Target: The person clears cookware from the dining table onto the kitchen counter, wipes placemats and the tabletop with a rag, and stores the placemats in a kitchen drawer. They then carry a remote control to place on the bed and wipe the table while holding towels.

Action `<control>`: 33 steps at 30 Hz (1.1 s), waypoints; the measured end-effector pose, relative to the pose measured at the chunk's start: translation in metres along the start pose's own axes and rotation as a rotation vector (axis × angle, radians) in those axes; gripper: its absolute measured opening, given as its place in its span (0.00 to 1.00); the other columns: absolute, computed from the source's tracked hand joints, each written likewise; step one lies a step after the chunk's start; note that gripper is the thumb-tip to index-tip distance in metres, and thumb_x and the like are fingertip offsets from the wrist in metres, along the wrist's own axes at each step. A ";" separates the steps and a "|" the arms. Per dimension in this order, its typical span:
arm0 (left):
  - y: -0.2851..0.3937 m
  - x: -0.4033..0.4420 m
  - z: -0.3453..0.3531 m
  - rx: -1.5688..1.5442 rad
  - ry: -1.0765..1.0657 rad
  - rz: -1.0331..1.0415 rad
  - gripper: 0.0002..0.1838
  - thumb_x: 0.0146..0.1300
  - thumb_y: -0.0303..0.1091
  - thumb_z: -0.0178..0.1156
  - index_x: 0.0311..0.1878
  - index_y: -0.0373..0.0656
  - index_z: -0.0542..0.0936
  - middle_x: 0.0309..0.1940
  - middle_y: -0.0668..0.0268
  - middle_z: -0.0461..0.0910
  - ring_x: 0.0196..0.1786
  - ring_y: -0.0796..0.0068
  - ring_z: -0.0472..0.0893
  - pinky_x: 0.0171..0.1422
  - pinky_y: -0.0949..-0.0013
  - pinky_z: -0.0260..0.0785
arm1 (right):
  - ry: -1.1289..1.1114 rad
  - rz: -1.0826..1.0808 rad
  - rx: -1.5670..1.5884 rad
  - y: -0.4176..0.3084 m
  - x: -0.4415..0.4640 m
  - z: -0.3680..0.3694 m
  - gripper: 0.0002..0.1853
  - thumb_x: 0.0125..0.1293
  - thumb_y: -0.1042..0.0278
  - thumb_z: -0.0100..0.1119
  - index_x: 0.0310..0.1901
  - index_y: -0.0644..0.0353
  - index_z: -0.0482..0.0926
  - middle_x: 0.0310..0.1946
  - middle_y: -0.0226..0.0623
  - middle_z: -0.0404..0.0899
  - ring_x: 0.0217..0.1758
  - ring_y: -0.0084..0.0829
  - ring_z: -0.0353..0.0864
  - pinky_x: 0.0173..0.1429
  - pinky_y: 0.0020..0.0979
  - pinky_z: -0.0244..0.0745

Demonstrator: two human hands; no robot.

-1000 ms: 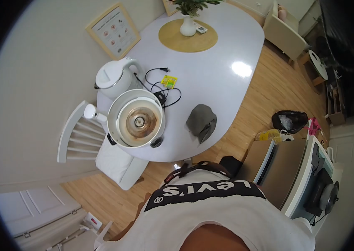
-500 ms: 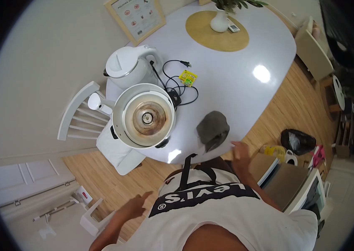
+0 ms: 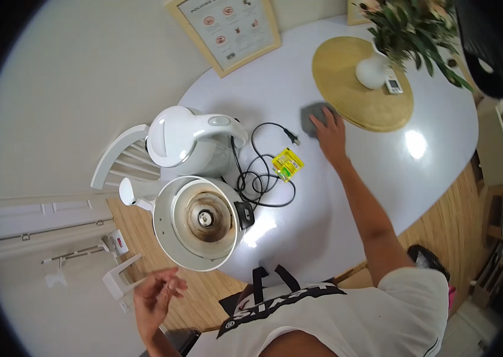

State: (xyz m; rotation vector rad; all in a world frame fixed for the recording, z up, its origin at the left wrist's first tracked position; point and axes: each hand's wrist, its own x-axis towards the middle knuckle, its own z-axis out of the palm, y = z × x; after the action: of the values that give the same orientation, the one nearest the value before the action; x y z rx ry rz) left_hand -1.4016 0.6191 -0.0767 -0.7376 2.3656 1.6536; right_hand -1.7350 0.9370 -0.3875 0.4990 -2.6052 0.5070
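A folded grey cloth (image 3: pixel 313 119) lies on the white tabletop beside the woven placemat. My right hand (image 3: pixel 330 132) presses down on it with the arm stretched out, fingers over its top. Over the floor at the table's near left, my left hand (image 3: pixel 157 293) hangs with loosely bent fingers and holds nothing. Just above that hand on the table's edge stands a white electric pot (image 3: pixel 166 233), lidless, with brown staining on its inner bottom. A white electric kettle (image 3: pixel 171 135) is behind the pot. A black power cord (image 3: pixel 263 203) lies coiled beside them, touching a yellow sachet (image 3: pixel 288 165).
A round woven placemat (image 3: pixel 338 65) carries a white vase (image 3: pixel 371 72) of greenery and a small white device (image 3: pixel 393 81). A framed notice (image 3: pixel 228 30) leans at the back wall. A white chair (image 3: pixel 120 157) stands left; a black bag (image 3: pixel 427 260) is on the right.
My right hand has gone from the table's near edge to the cloth, and the cloth is now farther back near the placemat. My left hand has risen toward the pot. The view has shifted.
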 end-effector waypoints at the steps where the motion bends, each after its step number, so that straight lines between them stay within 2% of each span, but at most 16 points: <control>1: -0.009 -0.008 0.002 0.000 0.019 -0.008 0.14 0.64 0.30 0.57 0.49 0.31 0.74 0.30 0.58 0.81 0.33 0.72 0.81 0.34 0.74 0.75 | -0.018 -0.089 0.078 -0.003 0.040 0.025 0.24 0.52 0.73 0.59 0.52 0.41 0.78 0.60 0.38 0.66 0.57 0.46 0.65 0.62 0.44 0.61; 3: -0.024 -0.026 0.009 -0.158 0.203 -0.217 0.14 0.64 0.30 0.57 0.49 0.30 0.74 0.29 0.57 0.81 0.33 0.72 0.81 0.34 0.74 0.74 | -0.082 -0.293 0.189 -0.033 0.112 0.073 0.23 0.52 0.70 0.60 0.51 0.38 0.79 0.60 0.37 0.67 0.57 0.44 0.66 0.61 0.41 0.62; 6: -0.037 -0.037 0.030 -0.131 0.375 -0.216 0.12 0.65 0.32 0.56 0.44 0.30 0.75 0.26 0.57 0.80 0.29 0.69 0.81 0.30 0.72 0.74 | -0.180 -0.554 0.247 -0.119 0.183 0.158 0.20 0.53 0.65 0.59 0.49 0.33 0.80 0.60 0.36 0.67 0.58 0.42 0.66 0.62 0.39 0.63; 9: -0.022 -0.028 0.058 -0.133 0.345 -0.215 0.11 0.65 0.30 0.55 0.44 0.30 0.75 0.25 0.55 0.80 0.29 0.68 0.81 0.30 0.72 0.74 | -0.437 -0.683 0.224 -0.219 0.208 0.180 0.22 0.50 0.63 0.61 0.48 0.26 0.80 0.63 0.31 0.65 0.62 0.42 0.64 0.63 0.43 0.62; 10: -0.004 -0.021 0.066 -0.226 0.271 -0.279 0.18 0.59 0.40 0.64 0.49 0.41 0.79 0.33 0.59 0.82 0.33 0.70 0.80 0.39 0.71 0.74 | -0.419 -0.700 0.265 -0.239 0.201 0.185 0.22 0.50 0.63 0.61 0.48 0.25 0.80 0.63 0.29 0.64 0.63 0.41 0.62 0.64 0.43 0.61; 12: 0.010 0.012 0.102 -0.263 0.185 -0.159 0.14 0.62 0.33 0.59 0.47 0.35 0.77 0.31 0.58 0.81 0.33 0.71 0.81 0.36 0.72 0.74 | -0.420 -0.743 0.359 -0.242 0.206 0.189 0.22 0.50 0.65 0.60 0.47 0.25 0.80 0.63 0.25 0.64 0.66 0.38 0.59 0.64 0.42 0.60; 13: 0.018 0.027 0.120 -0.302 0.113 -0.050 0.10 0.65 0.27 0.55 0.46 0.29 0.75 0.28 0.58 0.80 0.32 0.72 0.81 0.33 0.73 0.74 | -0.446 -0.767 0.419 -0.228 0.204 0.187 0.23 0.50 0.67 0.59 0.47 0.26 0.80 0.63 0.23 0.65 0.68 0.37 0.58 0.65 0.42 0.59; 17: 0.063 0.118 0.194 -0.418 -0.198 0.104 0.10 0.65 0.29 0.54 0.42 0.29 0.75 0.24 0.56 0.78 0.26 0.71 0.78 0.30 0.71 0.70 | -0.575 -0.655 0.466 -0.133 0.185 0.141 0.23 0.50 0.73 0.56 0.45 0.30 0.81 0.61 0.23 0.67 0.68 0.37 0.58 0.66 0.41 0.57; 20: 0.098 0.200 0.277 -0.527 -0.240 0.333 0.11 0.67 0.30 0.53 0.45 0.31 0.75 0.27 0.60 0.77 0.24 0.77 0.75 0.28 0.74 0.67 | -0.370 -0.561 0.455 -0.028 0.126 0.076 0.19 0.49 0.76 0.55 0.41 0.38 0.82 0.59 0.25 0.69 0.67 0.37 0.59 0.66 0.40 0.57; 23: 0.130 0.279 0.385 -0.125 -0.277 0.664 0.11 0.65 0.31 0.55 0.46 0.34 0.76 0.27 0.65 0.77 0.26 0.81 0.76 0.27 0.77 0.68 | -0.218 -0.246 0.604 0.056 0.030 0.012 0.19 0.41 0.75 0.61 0.39 0.42 0.81 0.55 0.29 0.71 0.64 0.36 0.63 0.65 0.42 0.58; 24: 0.141 0.306 0.429 -0.102 -0.273 0.814 0.09 0.63 0.29 0.56 0.44 0.35 0.77 0.25 0.64 0.79 0.27 0.74 0.79 0.31 0.73 0.71 | -0.196 -0.176 0.544 0.075 -0.004 -0.021 0.20 0.38 0.74 0.63 0.37 0.43 0.81 0.53 0.29 0.72 0.61 0.35 0.64 0.63 0.41 0.60; 25: 0.153 0.329 0.465 0.211 -0.227 1.091 0.11 0.61 0.25 0.55 0.47 0.38 0.76 0.40 0.59 0.80 0.37 0.63 0.80 0.38 0.66 0.73 | -0.171 -0.242 0.238 0.087 -0.032 -0.069 0.18 0.37 0.74 0.65 0.34 0.43 0.81 0.48 0.27 0.73 0.58 0.32 0.67 0.58 0.37 0.65; 27: 0.156 0.371 0.537 0.609 -0.137 1.385 0.18 0.59 0.25 0.53 0.54 0.43 0.72 0.55 0.58 0.72 0.51 0.52 0.75 0.45 0.59 0.73 | -0.225 -0.059 0.223 0.119 -0.096 -0.115 0.21 0.36 0.77 0.63 0.35 0.39 0.82 0.47 0.24 0.74 0.57 0.34 0.68 0.59 0.38 0.64; 29: 0.150 0.415 0.589 0.847 -0.038 1.570 0.23 0.59 0.27 0.53 0.59 0.46 0.67 0.62 0.59 0.65 0.58 0.49 0.70 0.48 0.58 0.73 | -0.097 0.116 0.018 0.174 -0.142 -0.143 0.22 0.39 0.78 0.60 0.37 0.39 0.83 0.45 0.30 0.74 0.54 0.37 0.70 0.57 0.41 0.63; 31: 0.154 0.446 0.604 1.177 0.005 1.823 0.24 0.59 0.27 0.52 0.60 0.46 0.66 0.62 0.58 0.65 0.56 0.47 0.71 0.49 0.58 0.73 | -0.117 0.408 -0.278 0.233 -0.155 -0.180 0.28 0.44 0.78 0.54 0.50 0.39 0.77 0.47 0.41 0.72 0.49 0.43 0.69 0.57 0.44 0.59; 33: 0.162 0.434 0.608 1.346 -0.090 1.692 0.24 0.59 0.30 0.54 0.60 0.47 0.66 0.61 0.58 0.67 0.54 0.49 0.73 0.47 0.58 0.73 | 0.021 0.462 -0.602 0.301 -0.158 -0.190 0.23 0.52 0.70 0.52 0.54 0.49 0.75 0.49 0.50 0.67 0.55 0.48 0.63 0.62 0.53 0.52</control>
State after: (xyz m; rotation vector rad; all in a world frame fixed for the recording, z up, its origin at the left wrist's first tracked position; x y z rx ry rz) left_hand -1.9424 1.0881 -0.3432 1.7630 3.0007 -0.3908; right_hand -1.6634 1.3193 -0.3839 -0.3069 -2.6668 -0.1527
